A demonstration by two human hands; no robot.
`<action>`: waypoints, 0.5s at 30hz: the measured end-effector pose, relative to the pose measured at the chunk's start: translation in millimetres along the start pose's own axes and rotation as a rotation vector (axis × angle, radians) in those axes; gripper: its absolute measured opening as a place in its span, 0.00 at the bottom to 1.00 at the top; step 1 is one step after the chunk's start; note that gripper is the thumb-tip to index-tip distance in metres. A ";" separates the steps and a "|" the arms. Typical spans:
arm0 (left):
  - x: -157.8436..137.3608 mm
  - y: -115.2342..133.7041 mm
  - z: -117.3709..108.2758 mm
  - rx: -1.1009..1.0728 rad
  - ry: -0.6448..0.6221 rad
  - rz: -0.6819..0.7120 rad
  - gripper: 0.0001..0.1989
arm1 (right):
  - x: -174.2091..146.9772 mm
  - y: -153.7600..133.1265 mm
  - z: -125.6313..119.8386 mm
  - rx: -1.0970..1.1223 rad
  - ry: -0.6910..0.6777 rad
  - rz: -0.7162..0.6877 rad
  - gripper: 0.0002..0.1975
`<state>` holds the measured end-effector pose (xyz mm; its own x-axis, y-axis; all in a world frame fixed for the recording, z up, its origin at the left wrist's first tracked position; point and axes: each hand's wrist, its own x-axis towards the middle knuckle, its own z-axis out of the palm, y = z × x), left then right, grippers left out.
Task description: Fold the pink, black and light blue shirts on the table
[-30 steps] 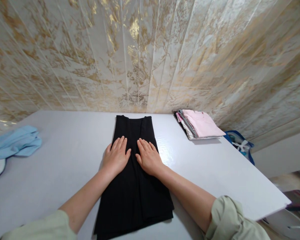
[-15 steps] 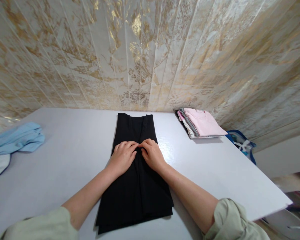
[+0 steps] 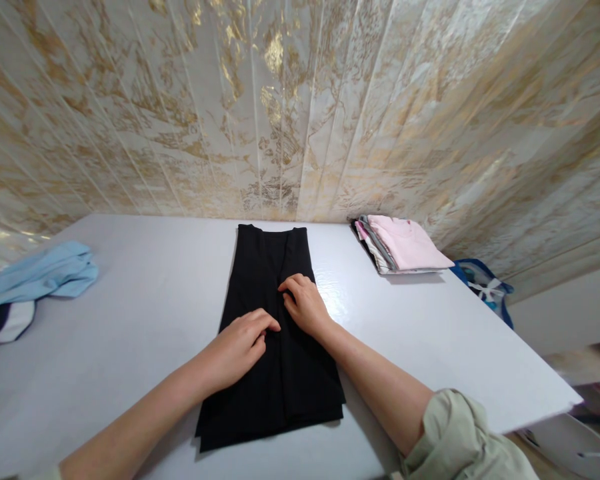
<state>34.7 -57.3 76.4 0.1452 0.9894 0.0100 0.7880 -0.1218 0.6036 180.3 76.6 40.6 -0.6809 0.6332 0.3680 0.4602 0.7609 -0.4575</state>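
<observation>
A black garment (image 3: pixel 250 267) lies flat in a long folded shape, its two sides meeting along a line down the middle. Its lower end is wider, and the layers there are slightly offset. My left hand (image 3: pixel 243 343) is over the lower left half, index finger stretched to the middle line and thumb apart. Higher up on the right half rests my right hand (image 3: pixel 304 303), fingers bent, fingertips touching the cloth by the same line. Neither hand grips the fabric.
The white table (image 3: pixel 145 320) carries a stack of folded clothes (image 3: pixel 405 243), pink on top, at the back right. Light blue clothing (image 3: pixel 55 270) lies loose at the left. A blue-edged bag (image 3: pixel 485 287) is beyond the right edge. Patterned curtain (image 3: pixel 280 133) hangs behind.
My left hand has come down the garment toward me, away from my right hand, which has stayed nearly in place. The garment's lower end has shifted slightly away from me.
</observation>
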 end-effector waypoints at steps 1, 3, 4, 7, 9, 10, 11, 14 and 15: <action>-4.6 1.3 -0.1 -0.027 0.010 -0.012 0.18 | -0.3 0.0 0.2 0.001 0.003 -0.002 0.11; -10.5 -0.5 -0.3 -0.011 0.084 -0.033 0.19 | -1.3 -0.9 0.2 0.004 0.015 -0.021 0.12; -12.3 -2.7 -0.5 0.029 0.118 -0.034 0.19 | -1.9 -1.8 0.0 0.002 0.018 -0.042 0.14; -17.6 -5.9 -2.1 0.162 0.087 -0.028 0.21 | -3.5 -5.2 -0.3 -0.016 -0.012 -0.117 0.14; -23.8 -1.4 -5.4 0.219 -0.005 -0.061 0.20 | -3.6 -6.8 0.0 -0.026 -0.045 -0.124 0.13; -27.7 2.6 -7.8 0.243 -0.049 -0.091 0.18 | -3.4 -7.1 0.3 -0.024 -0.056 -0.115 0.12; -31.6 7.0 -10.4 0.268 -0.088 -0.125 0.16 | -3.1 -7.1 0.6 -0.020 -0.062 -0.106 0.12; -39.1 16.4 -15.1 0.306 -0.150 -0.191 0.14 | -2.2 -6.3 1.1 -0.008 -0.069 -0.098 0.12; -39.1 17.0 -14.4 0.299 -0.133 -0.186 0.15 | -2.1 -6.0 1.2 -0.008 -0.070 -0.099 0.13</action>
<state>33.9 -96.9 97.7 0.0443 0.9802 -0.1932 0.9452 0.0215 0.3259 178.3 70.5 41.7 -0.7609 0.5439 0.3538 0.3935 0.8204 -0.4149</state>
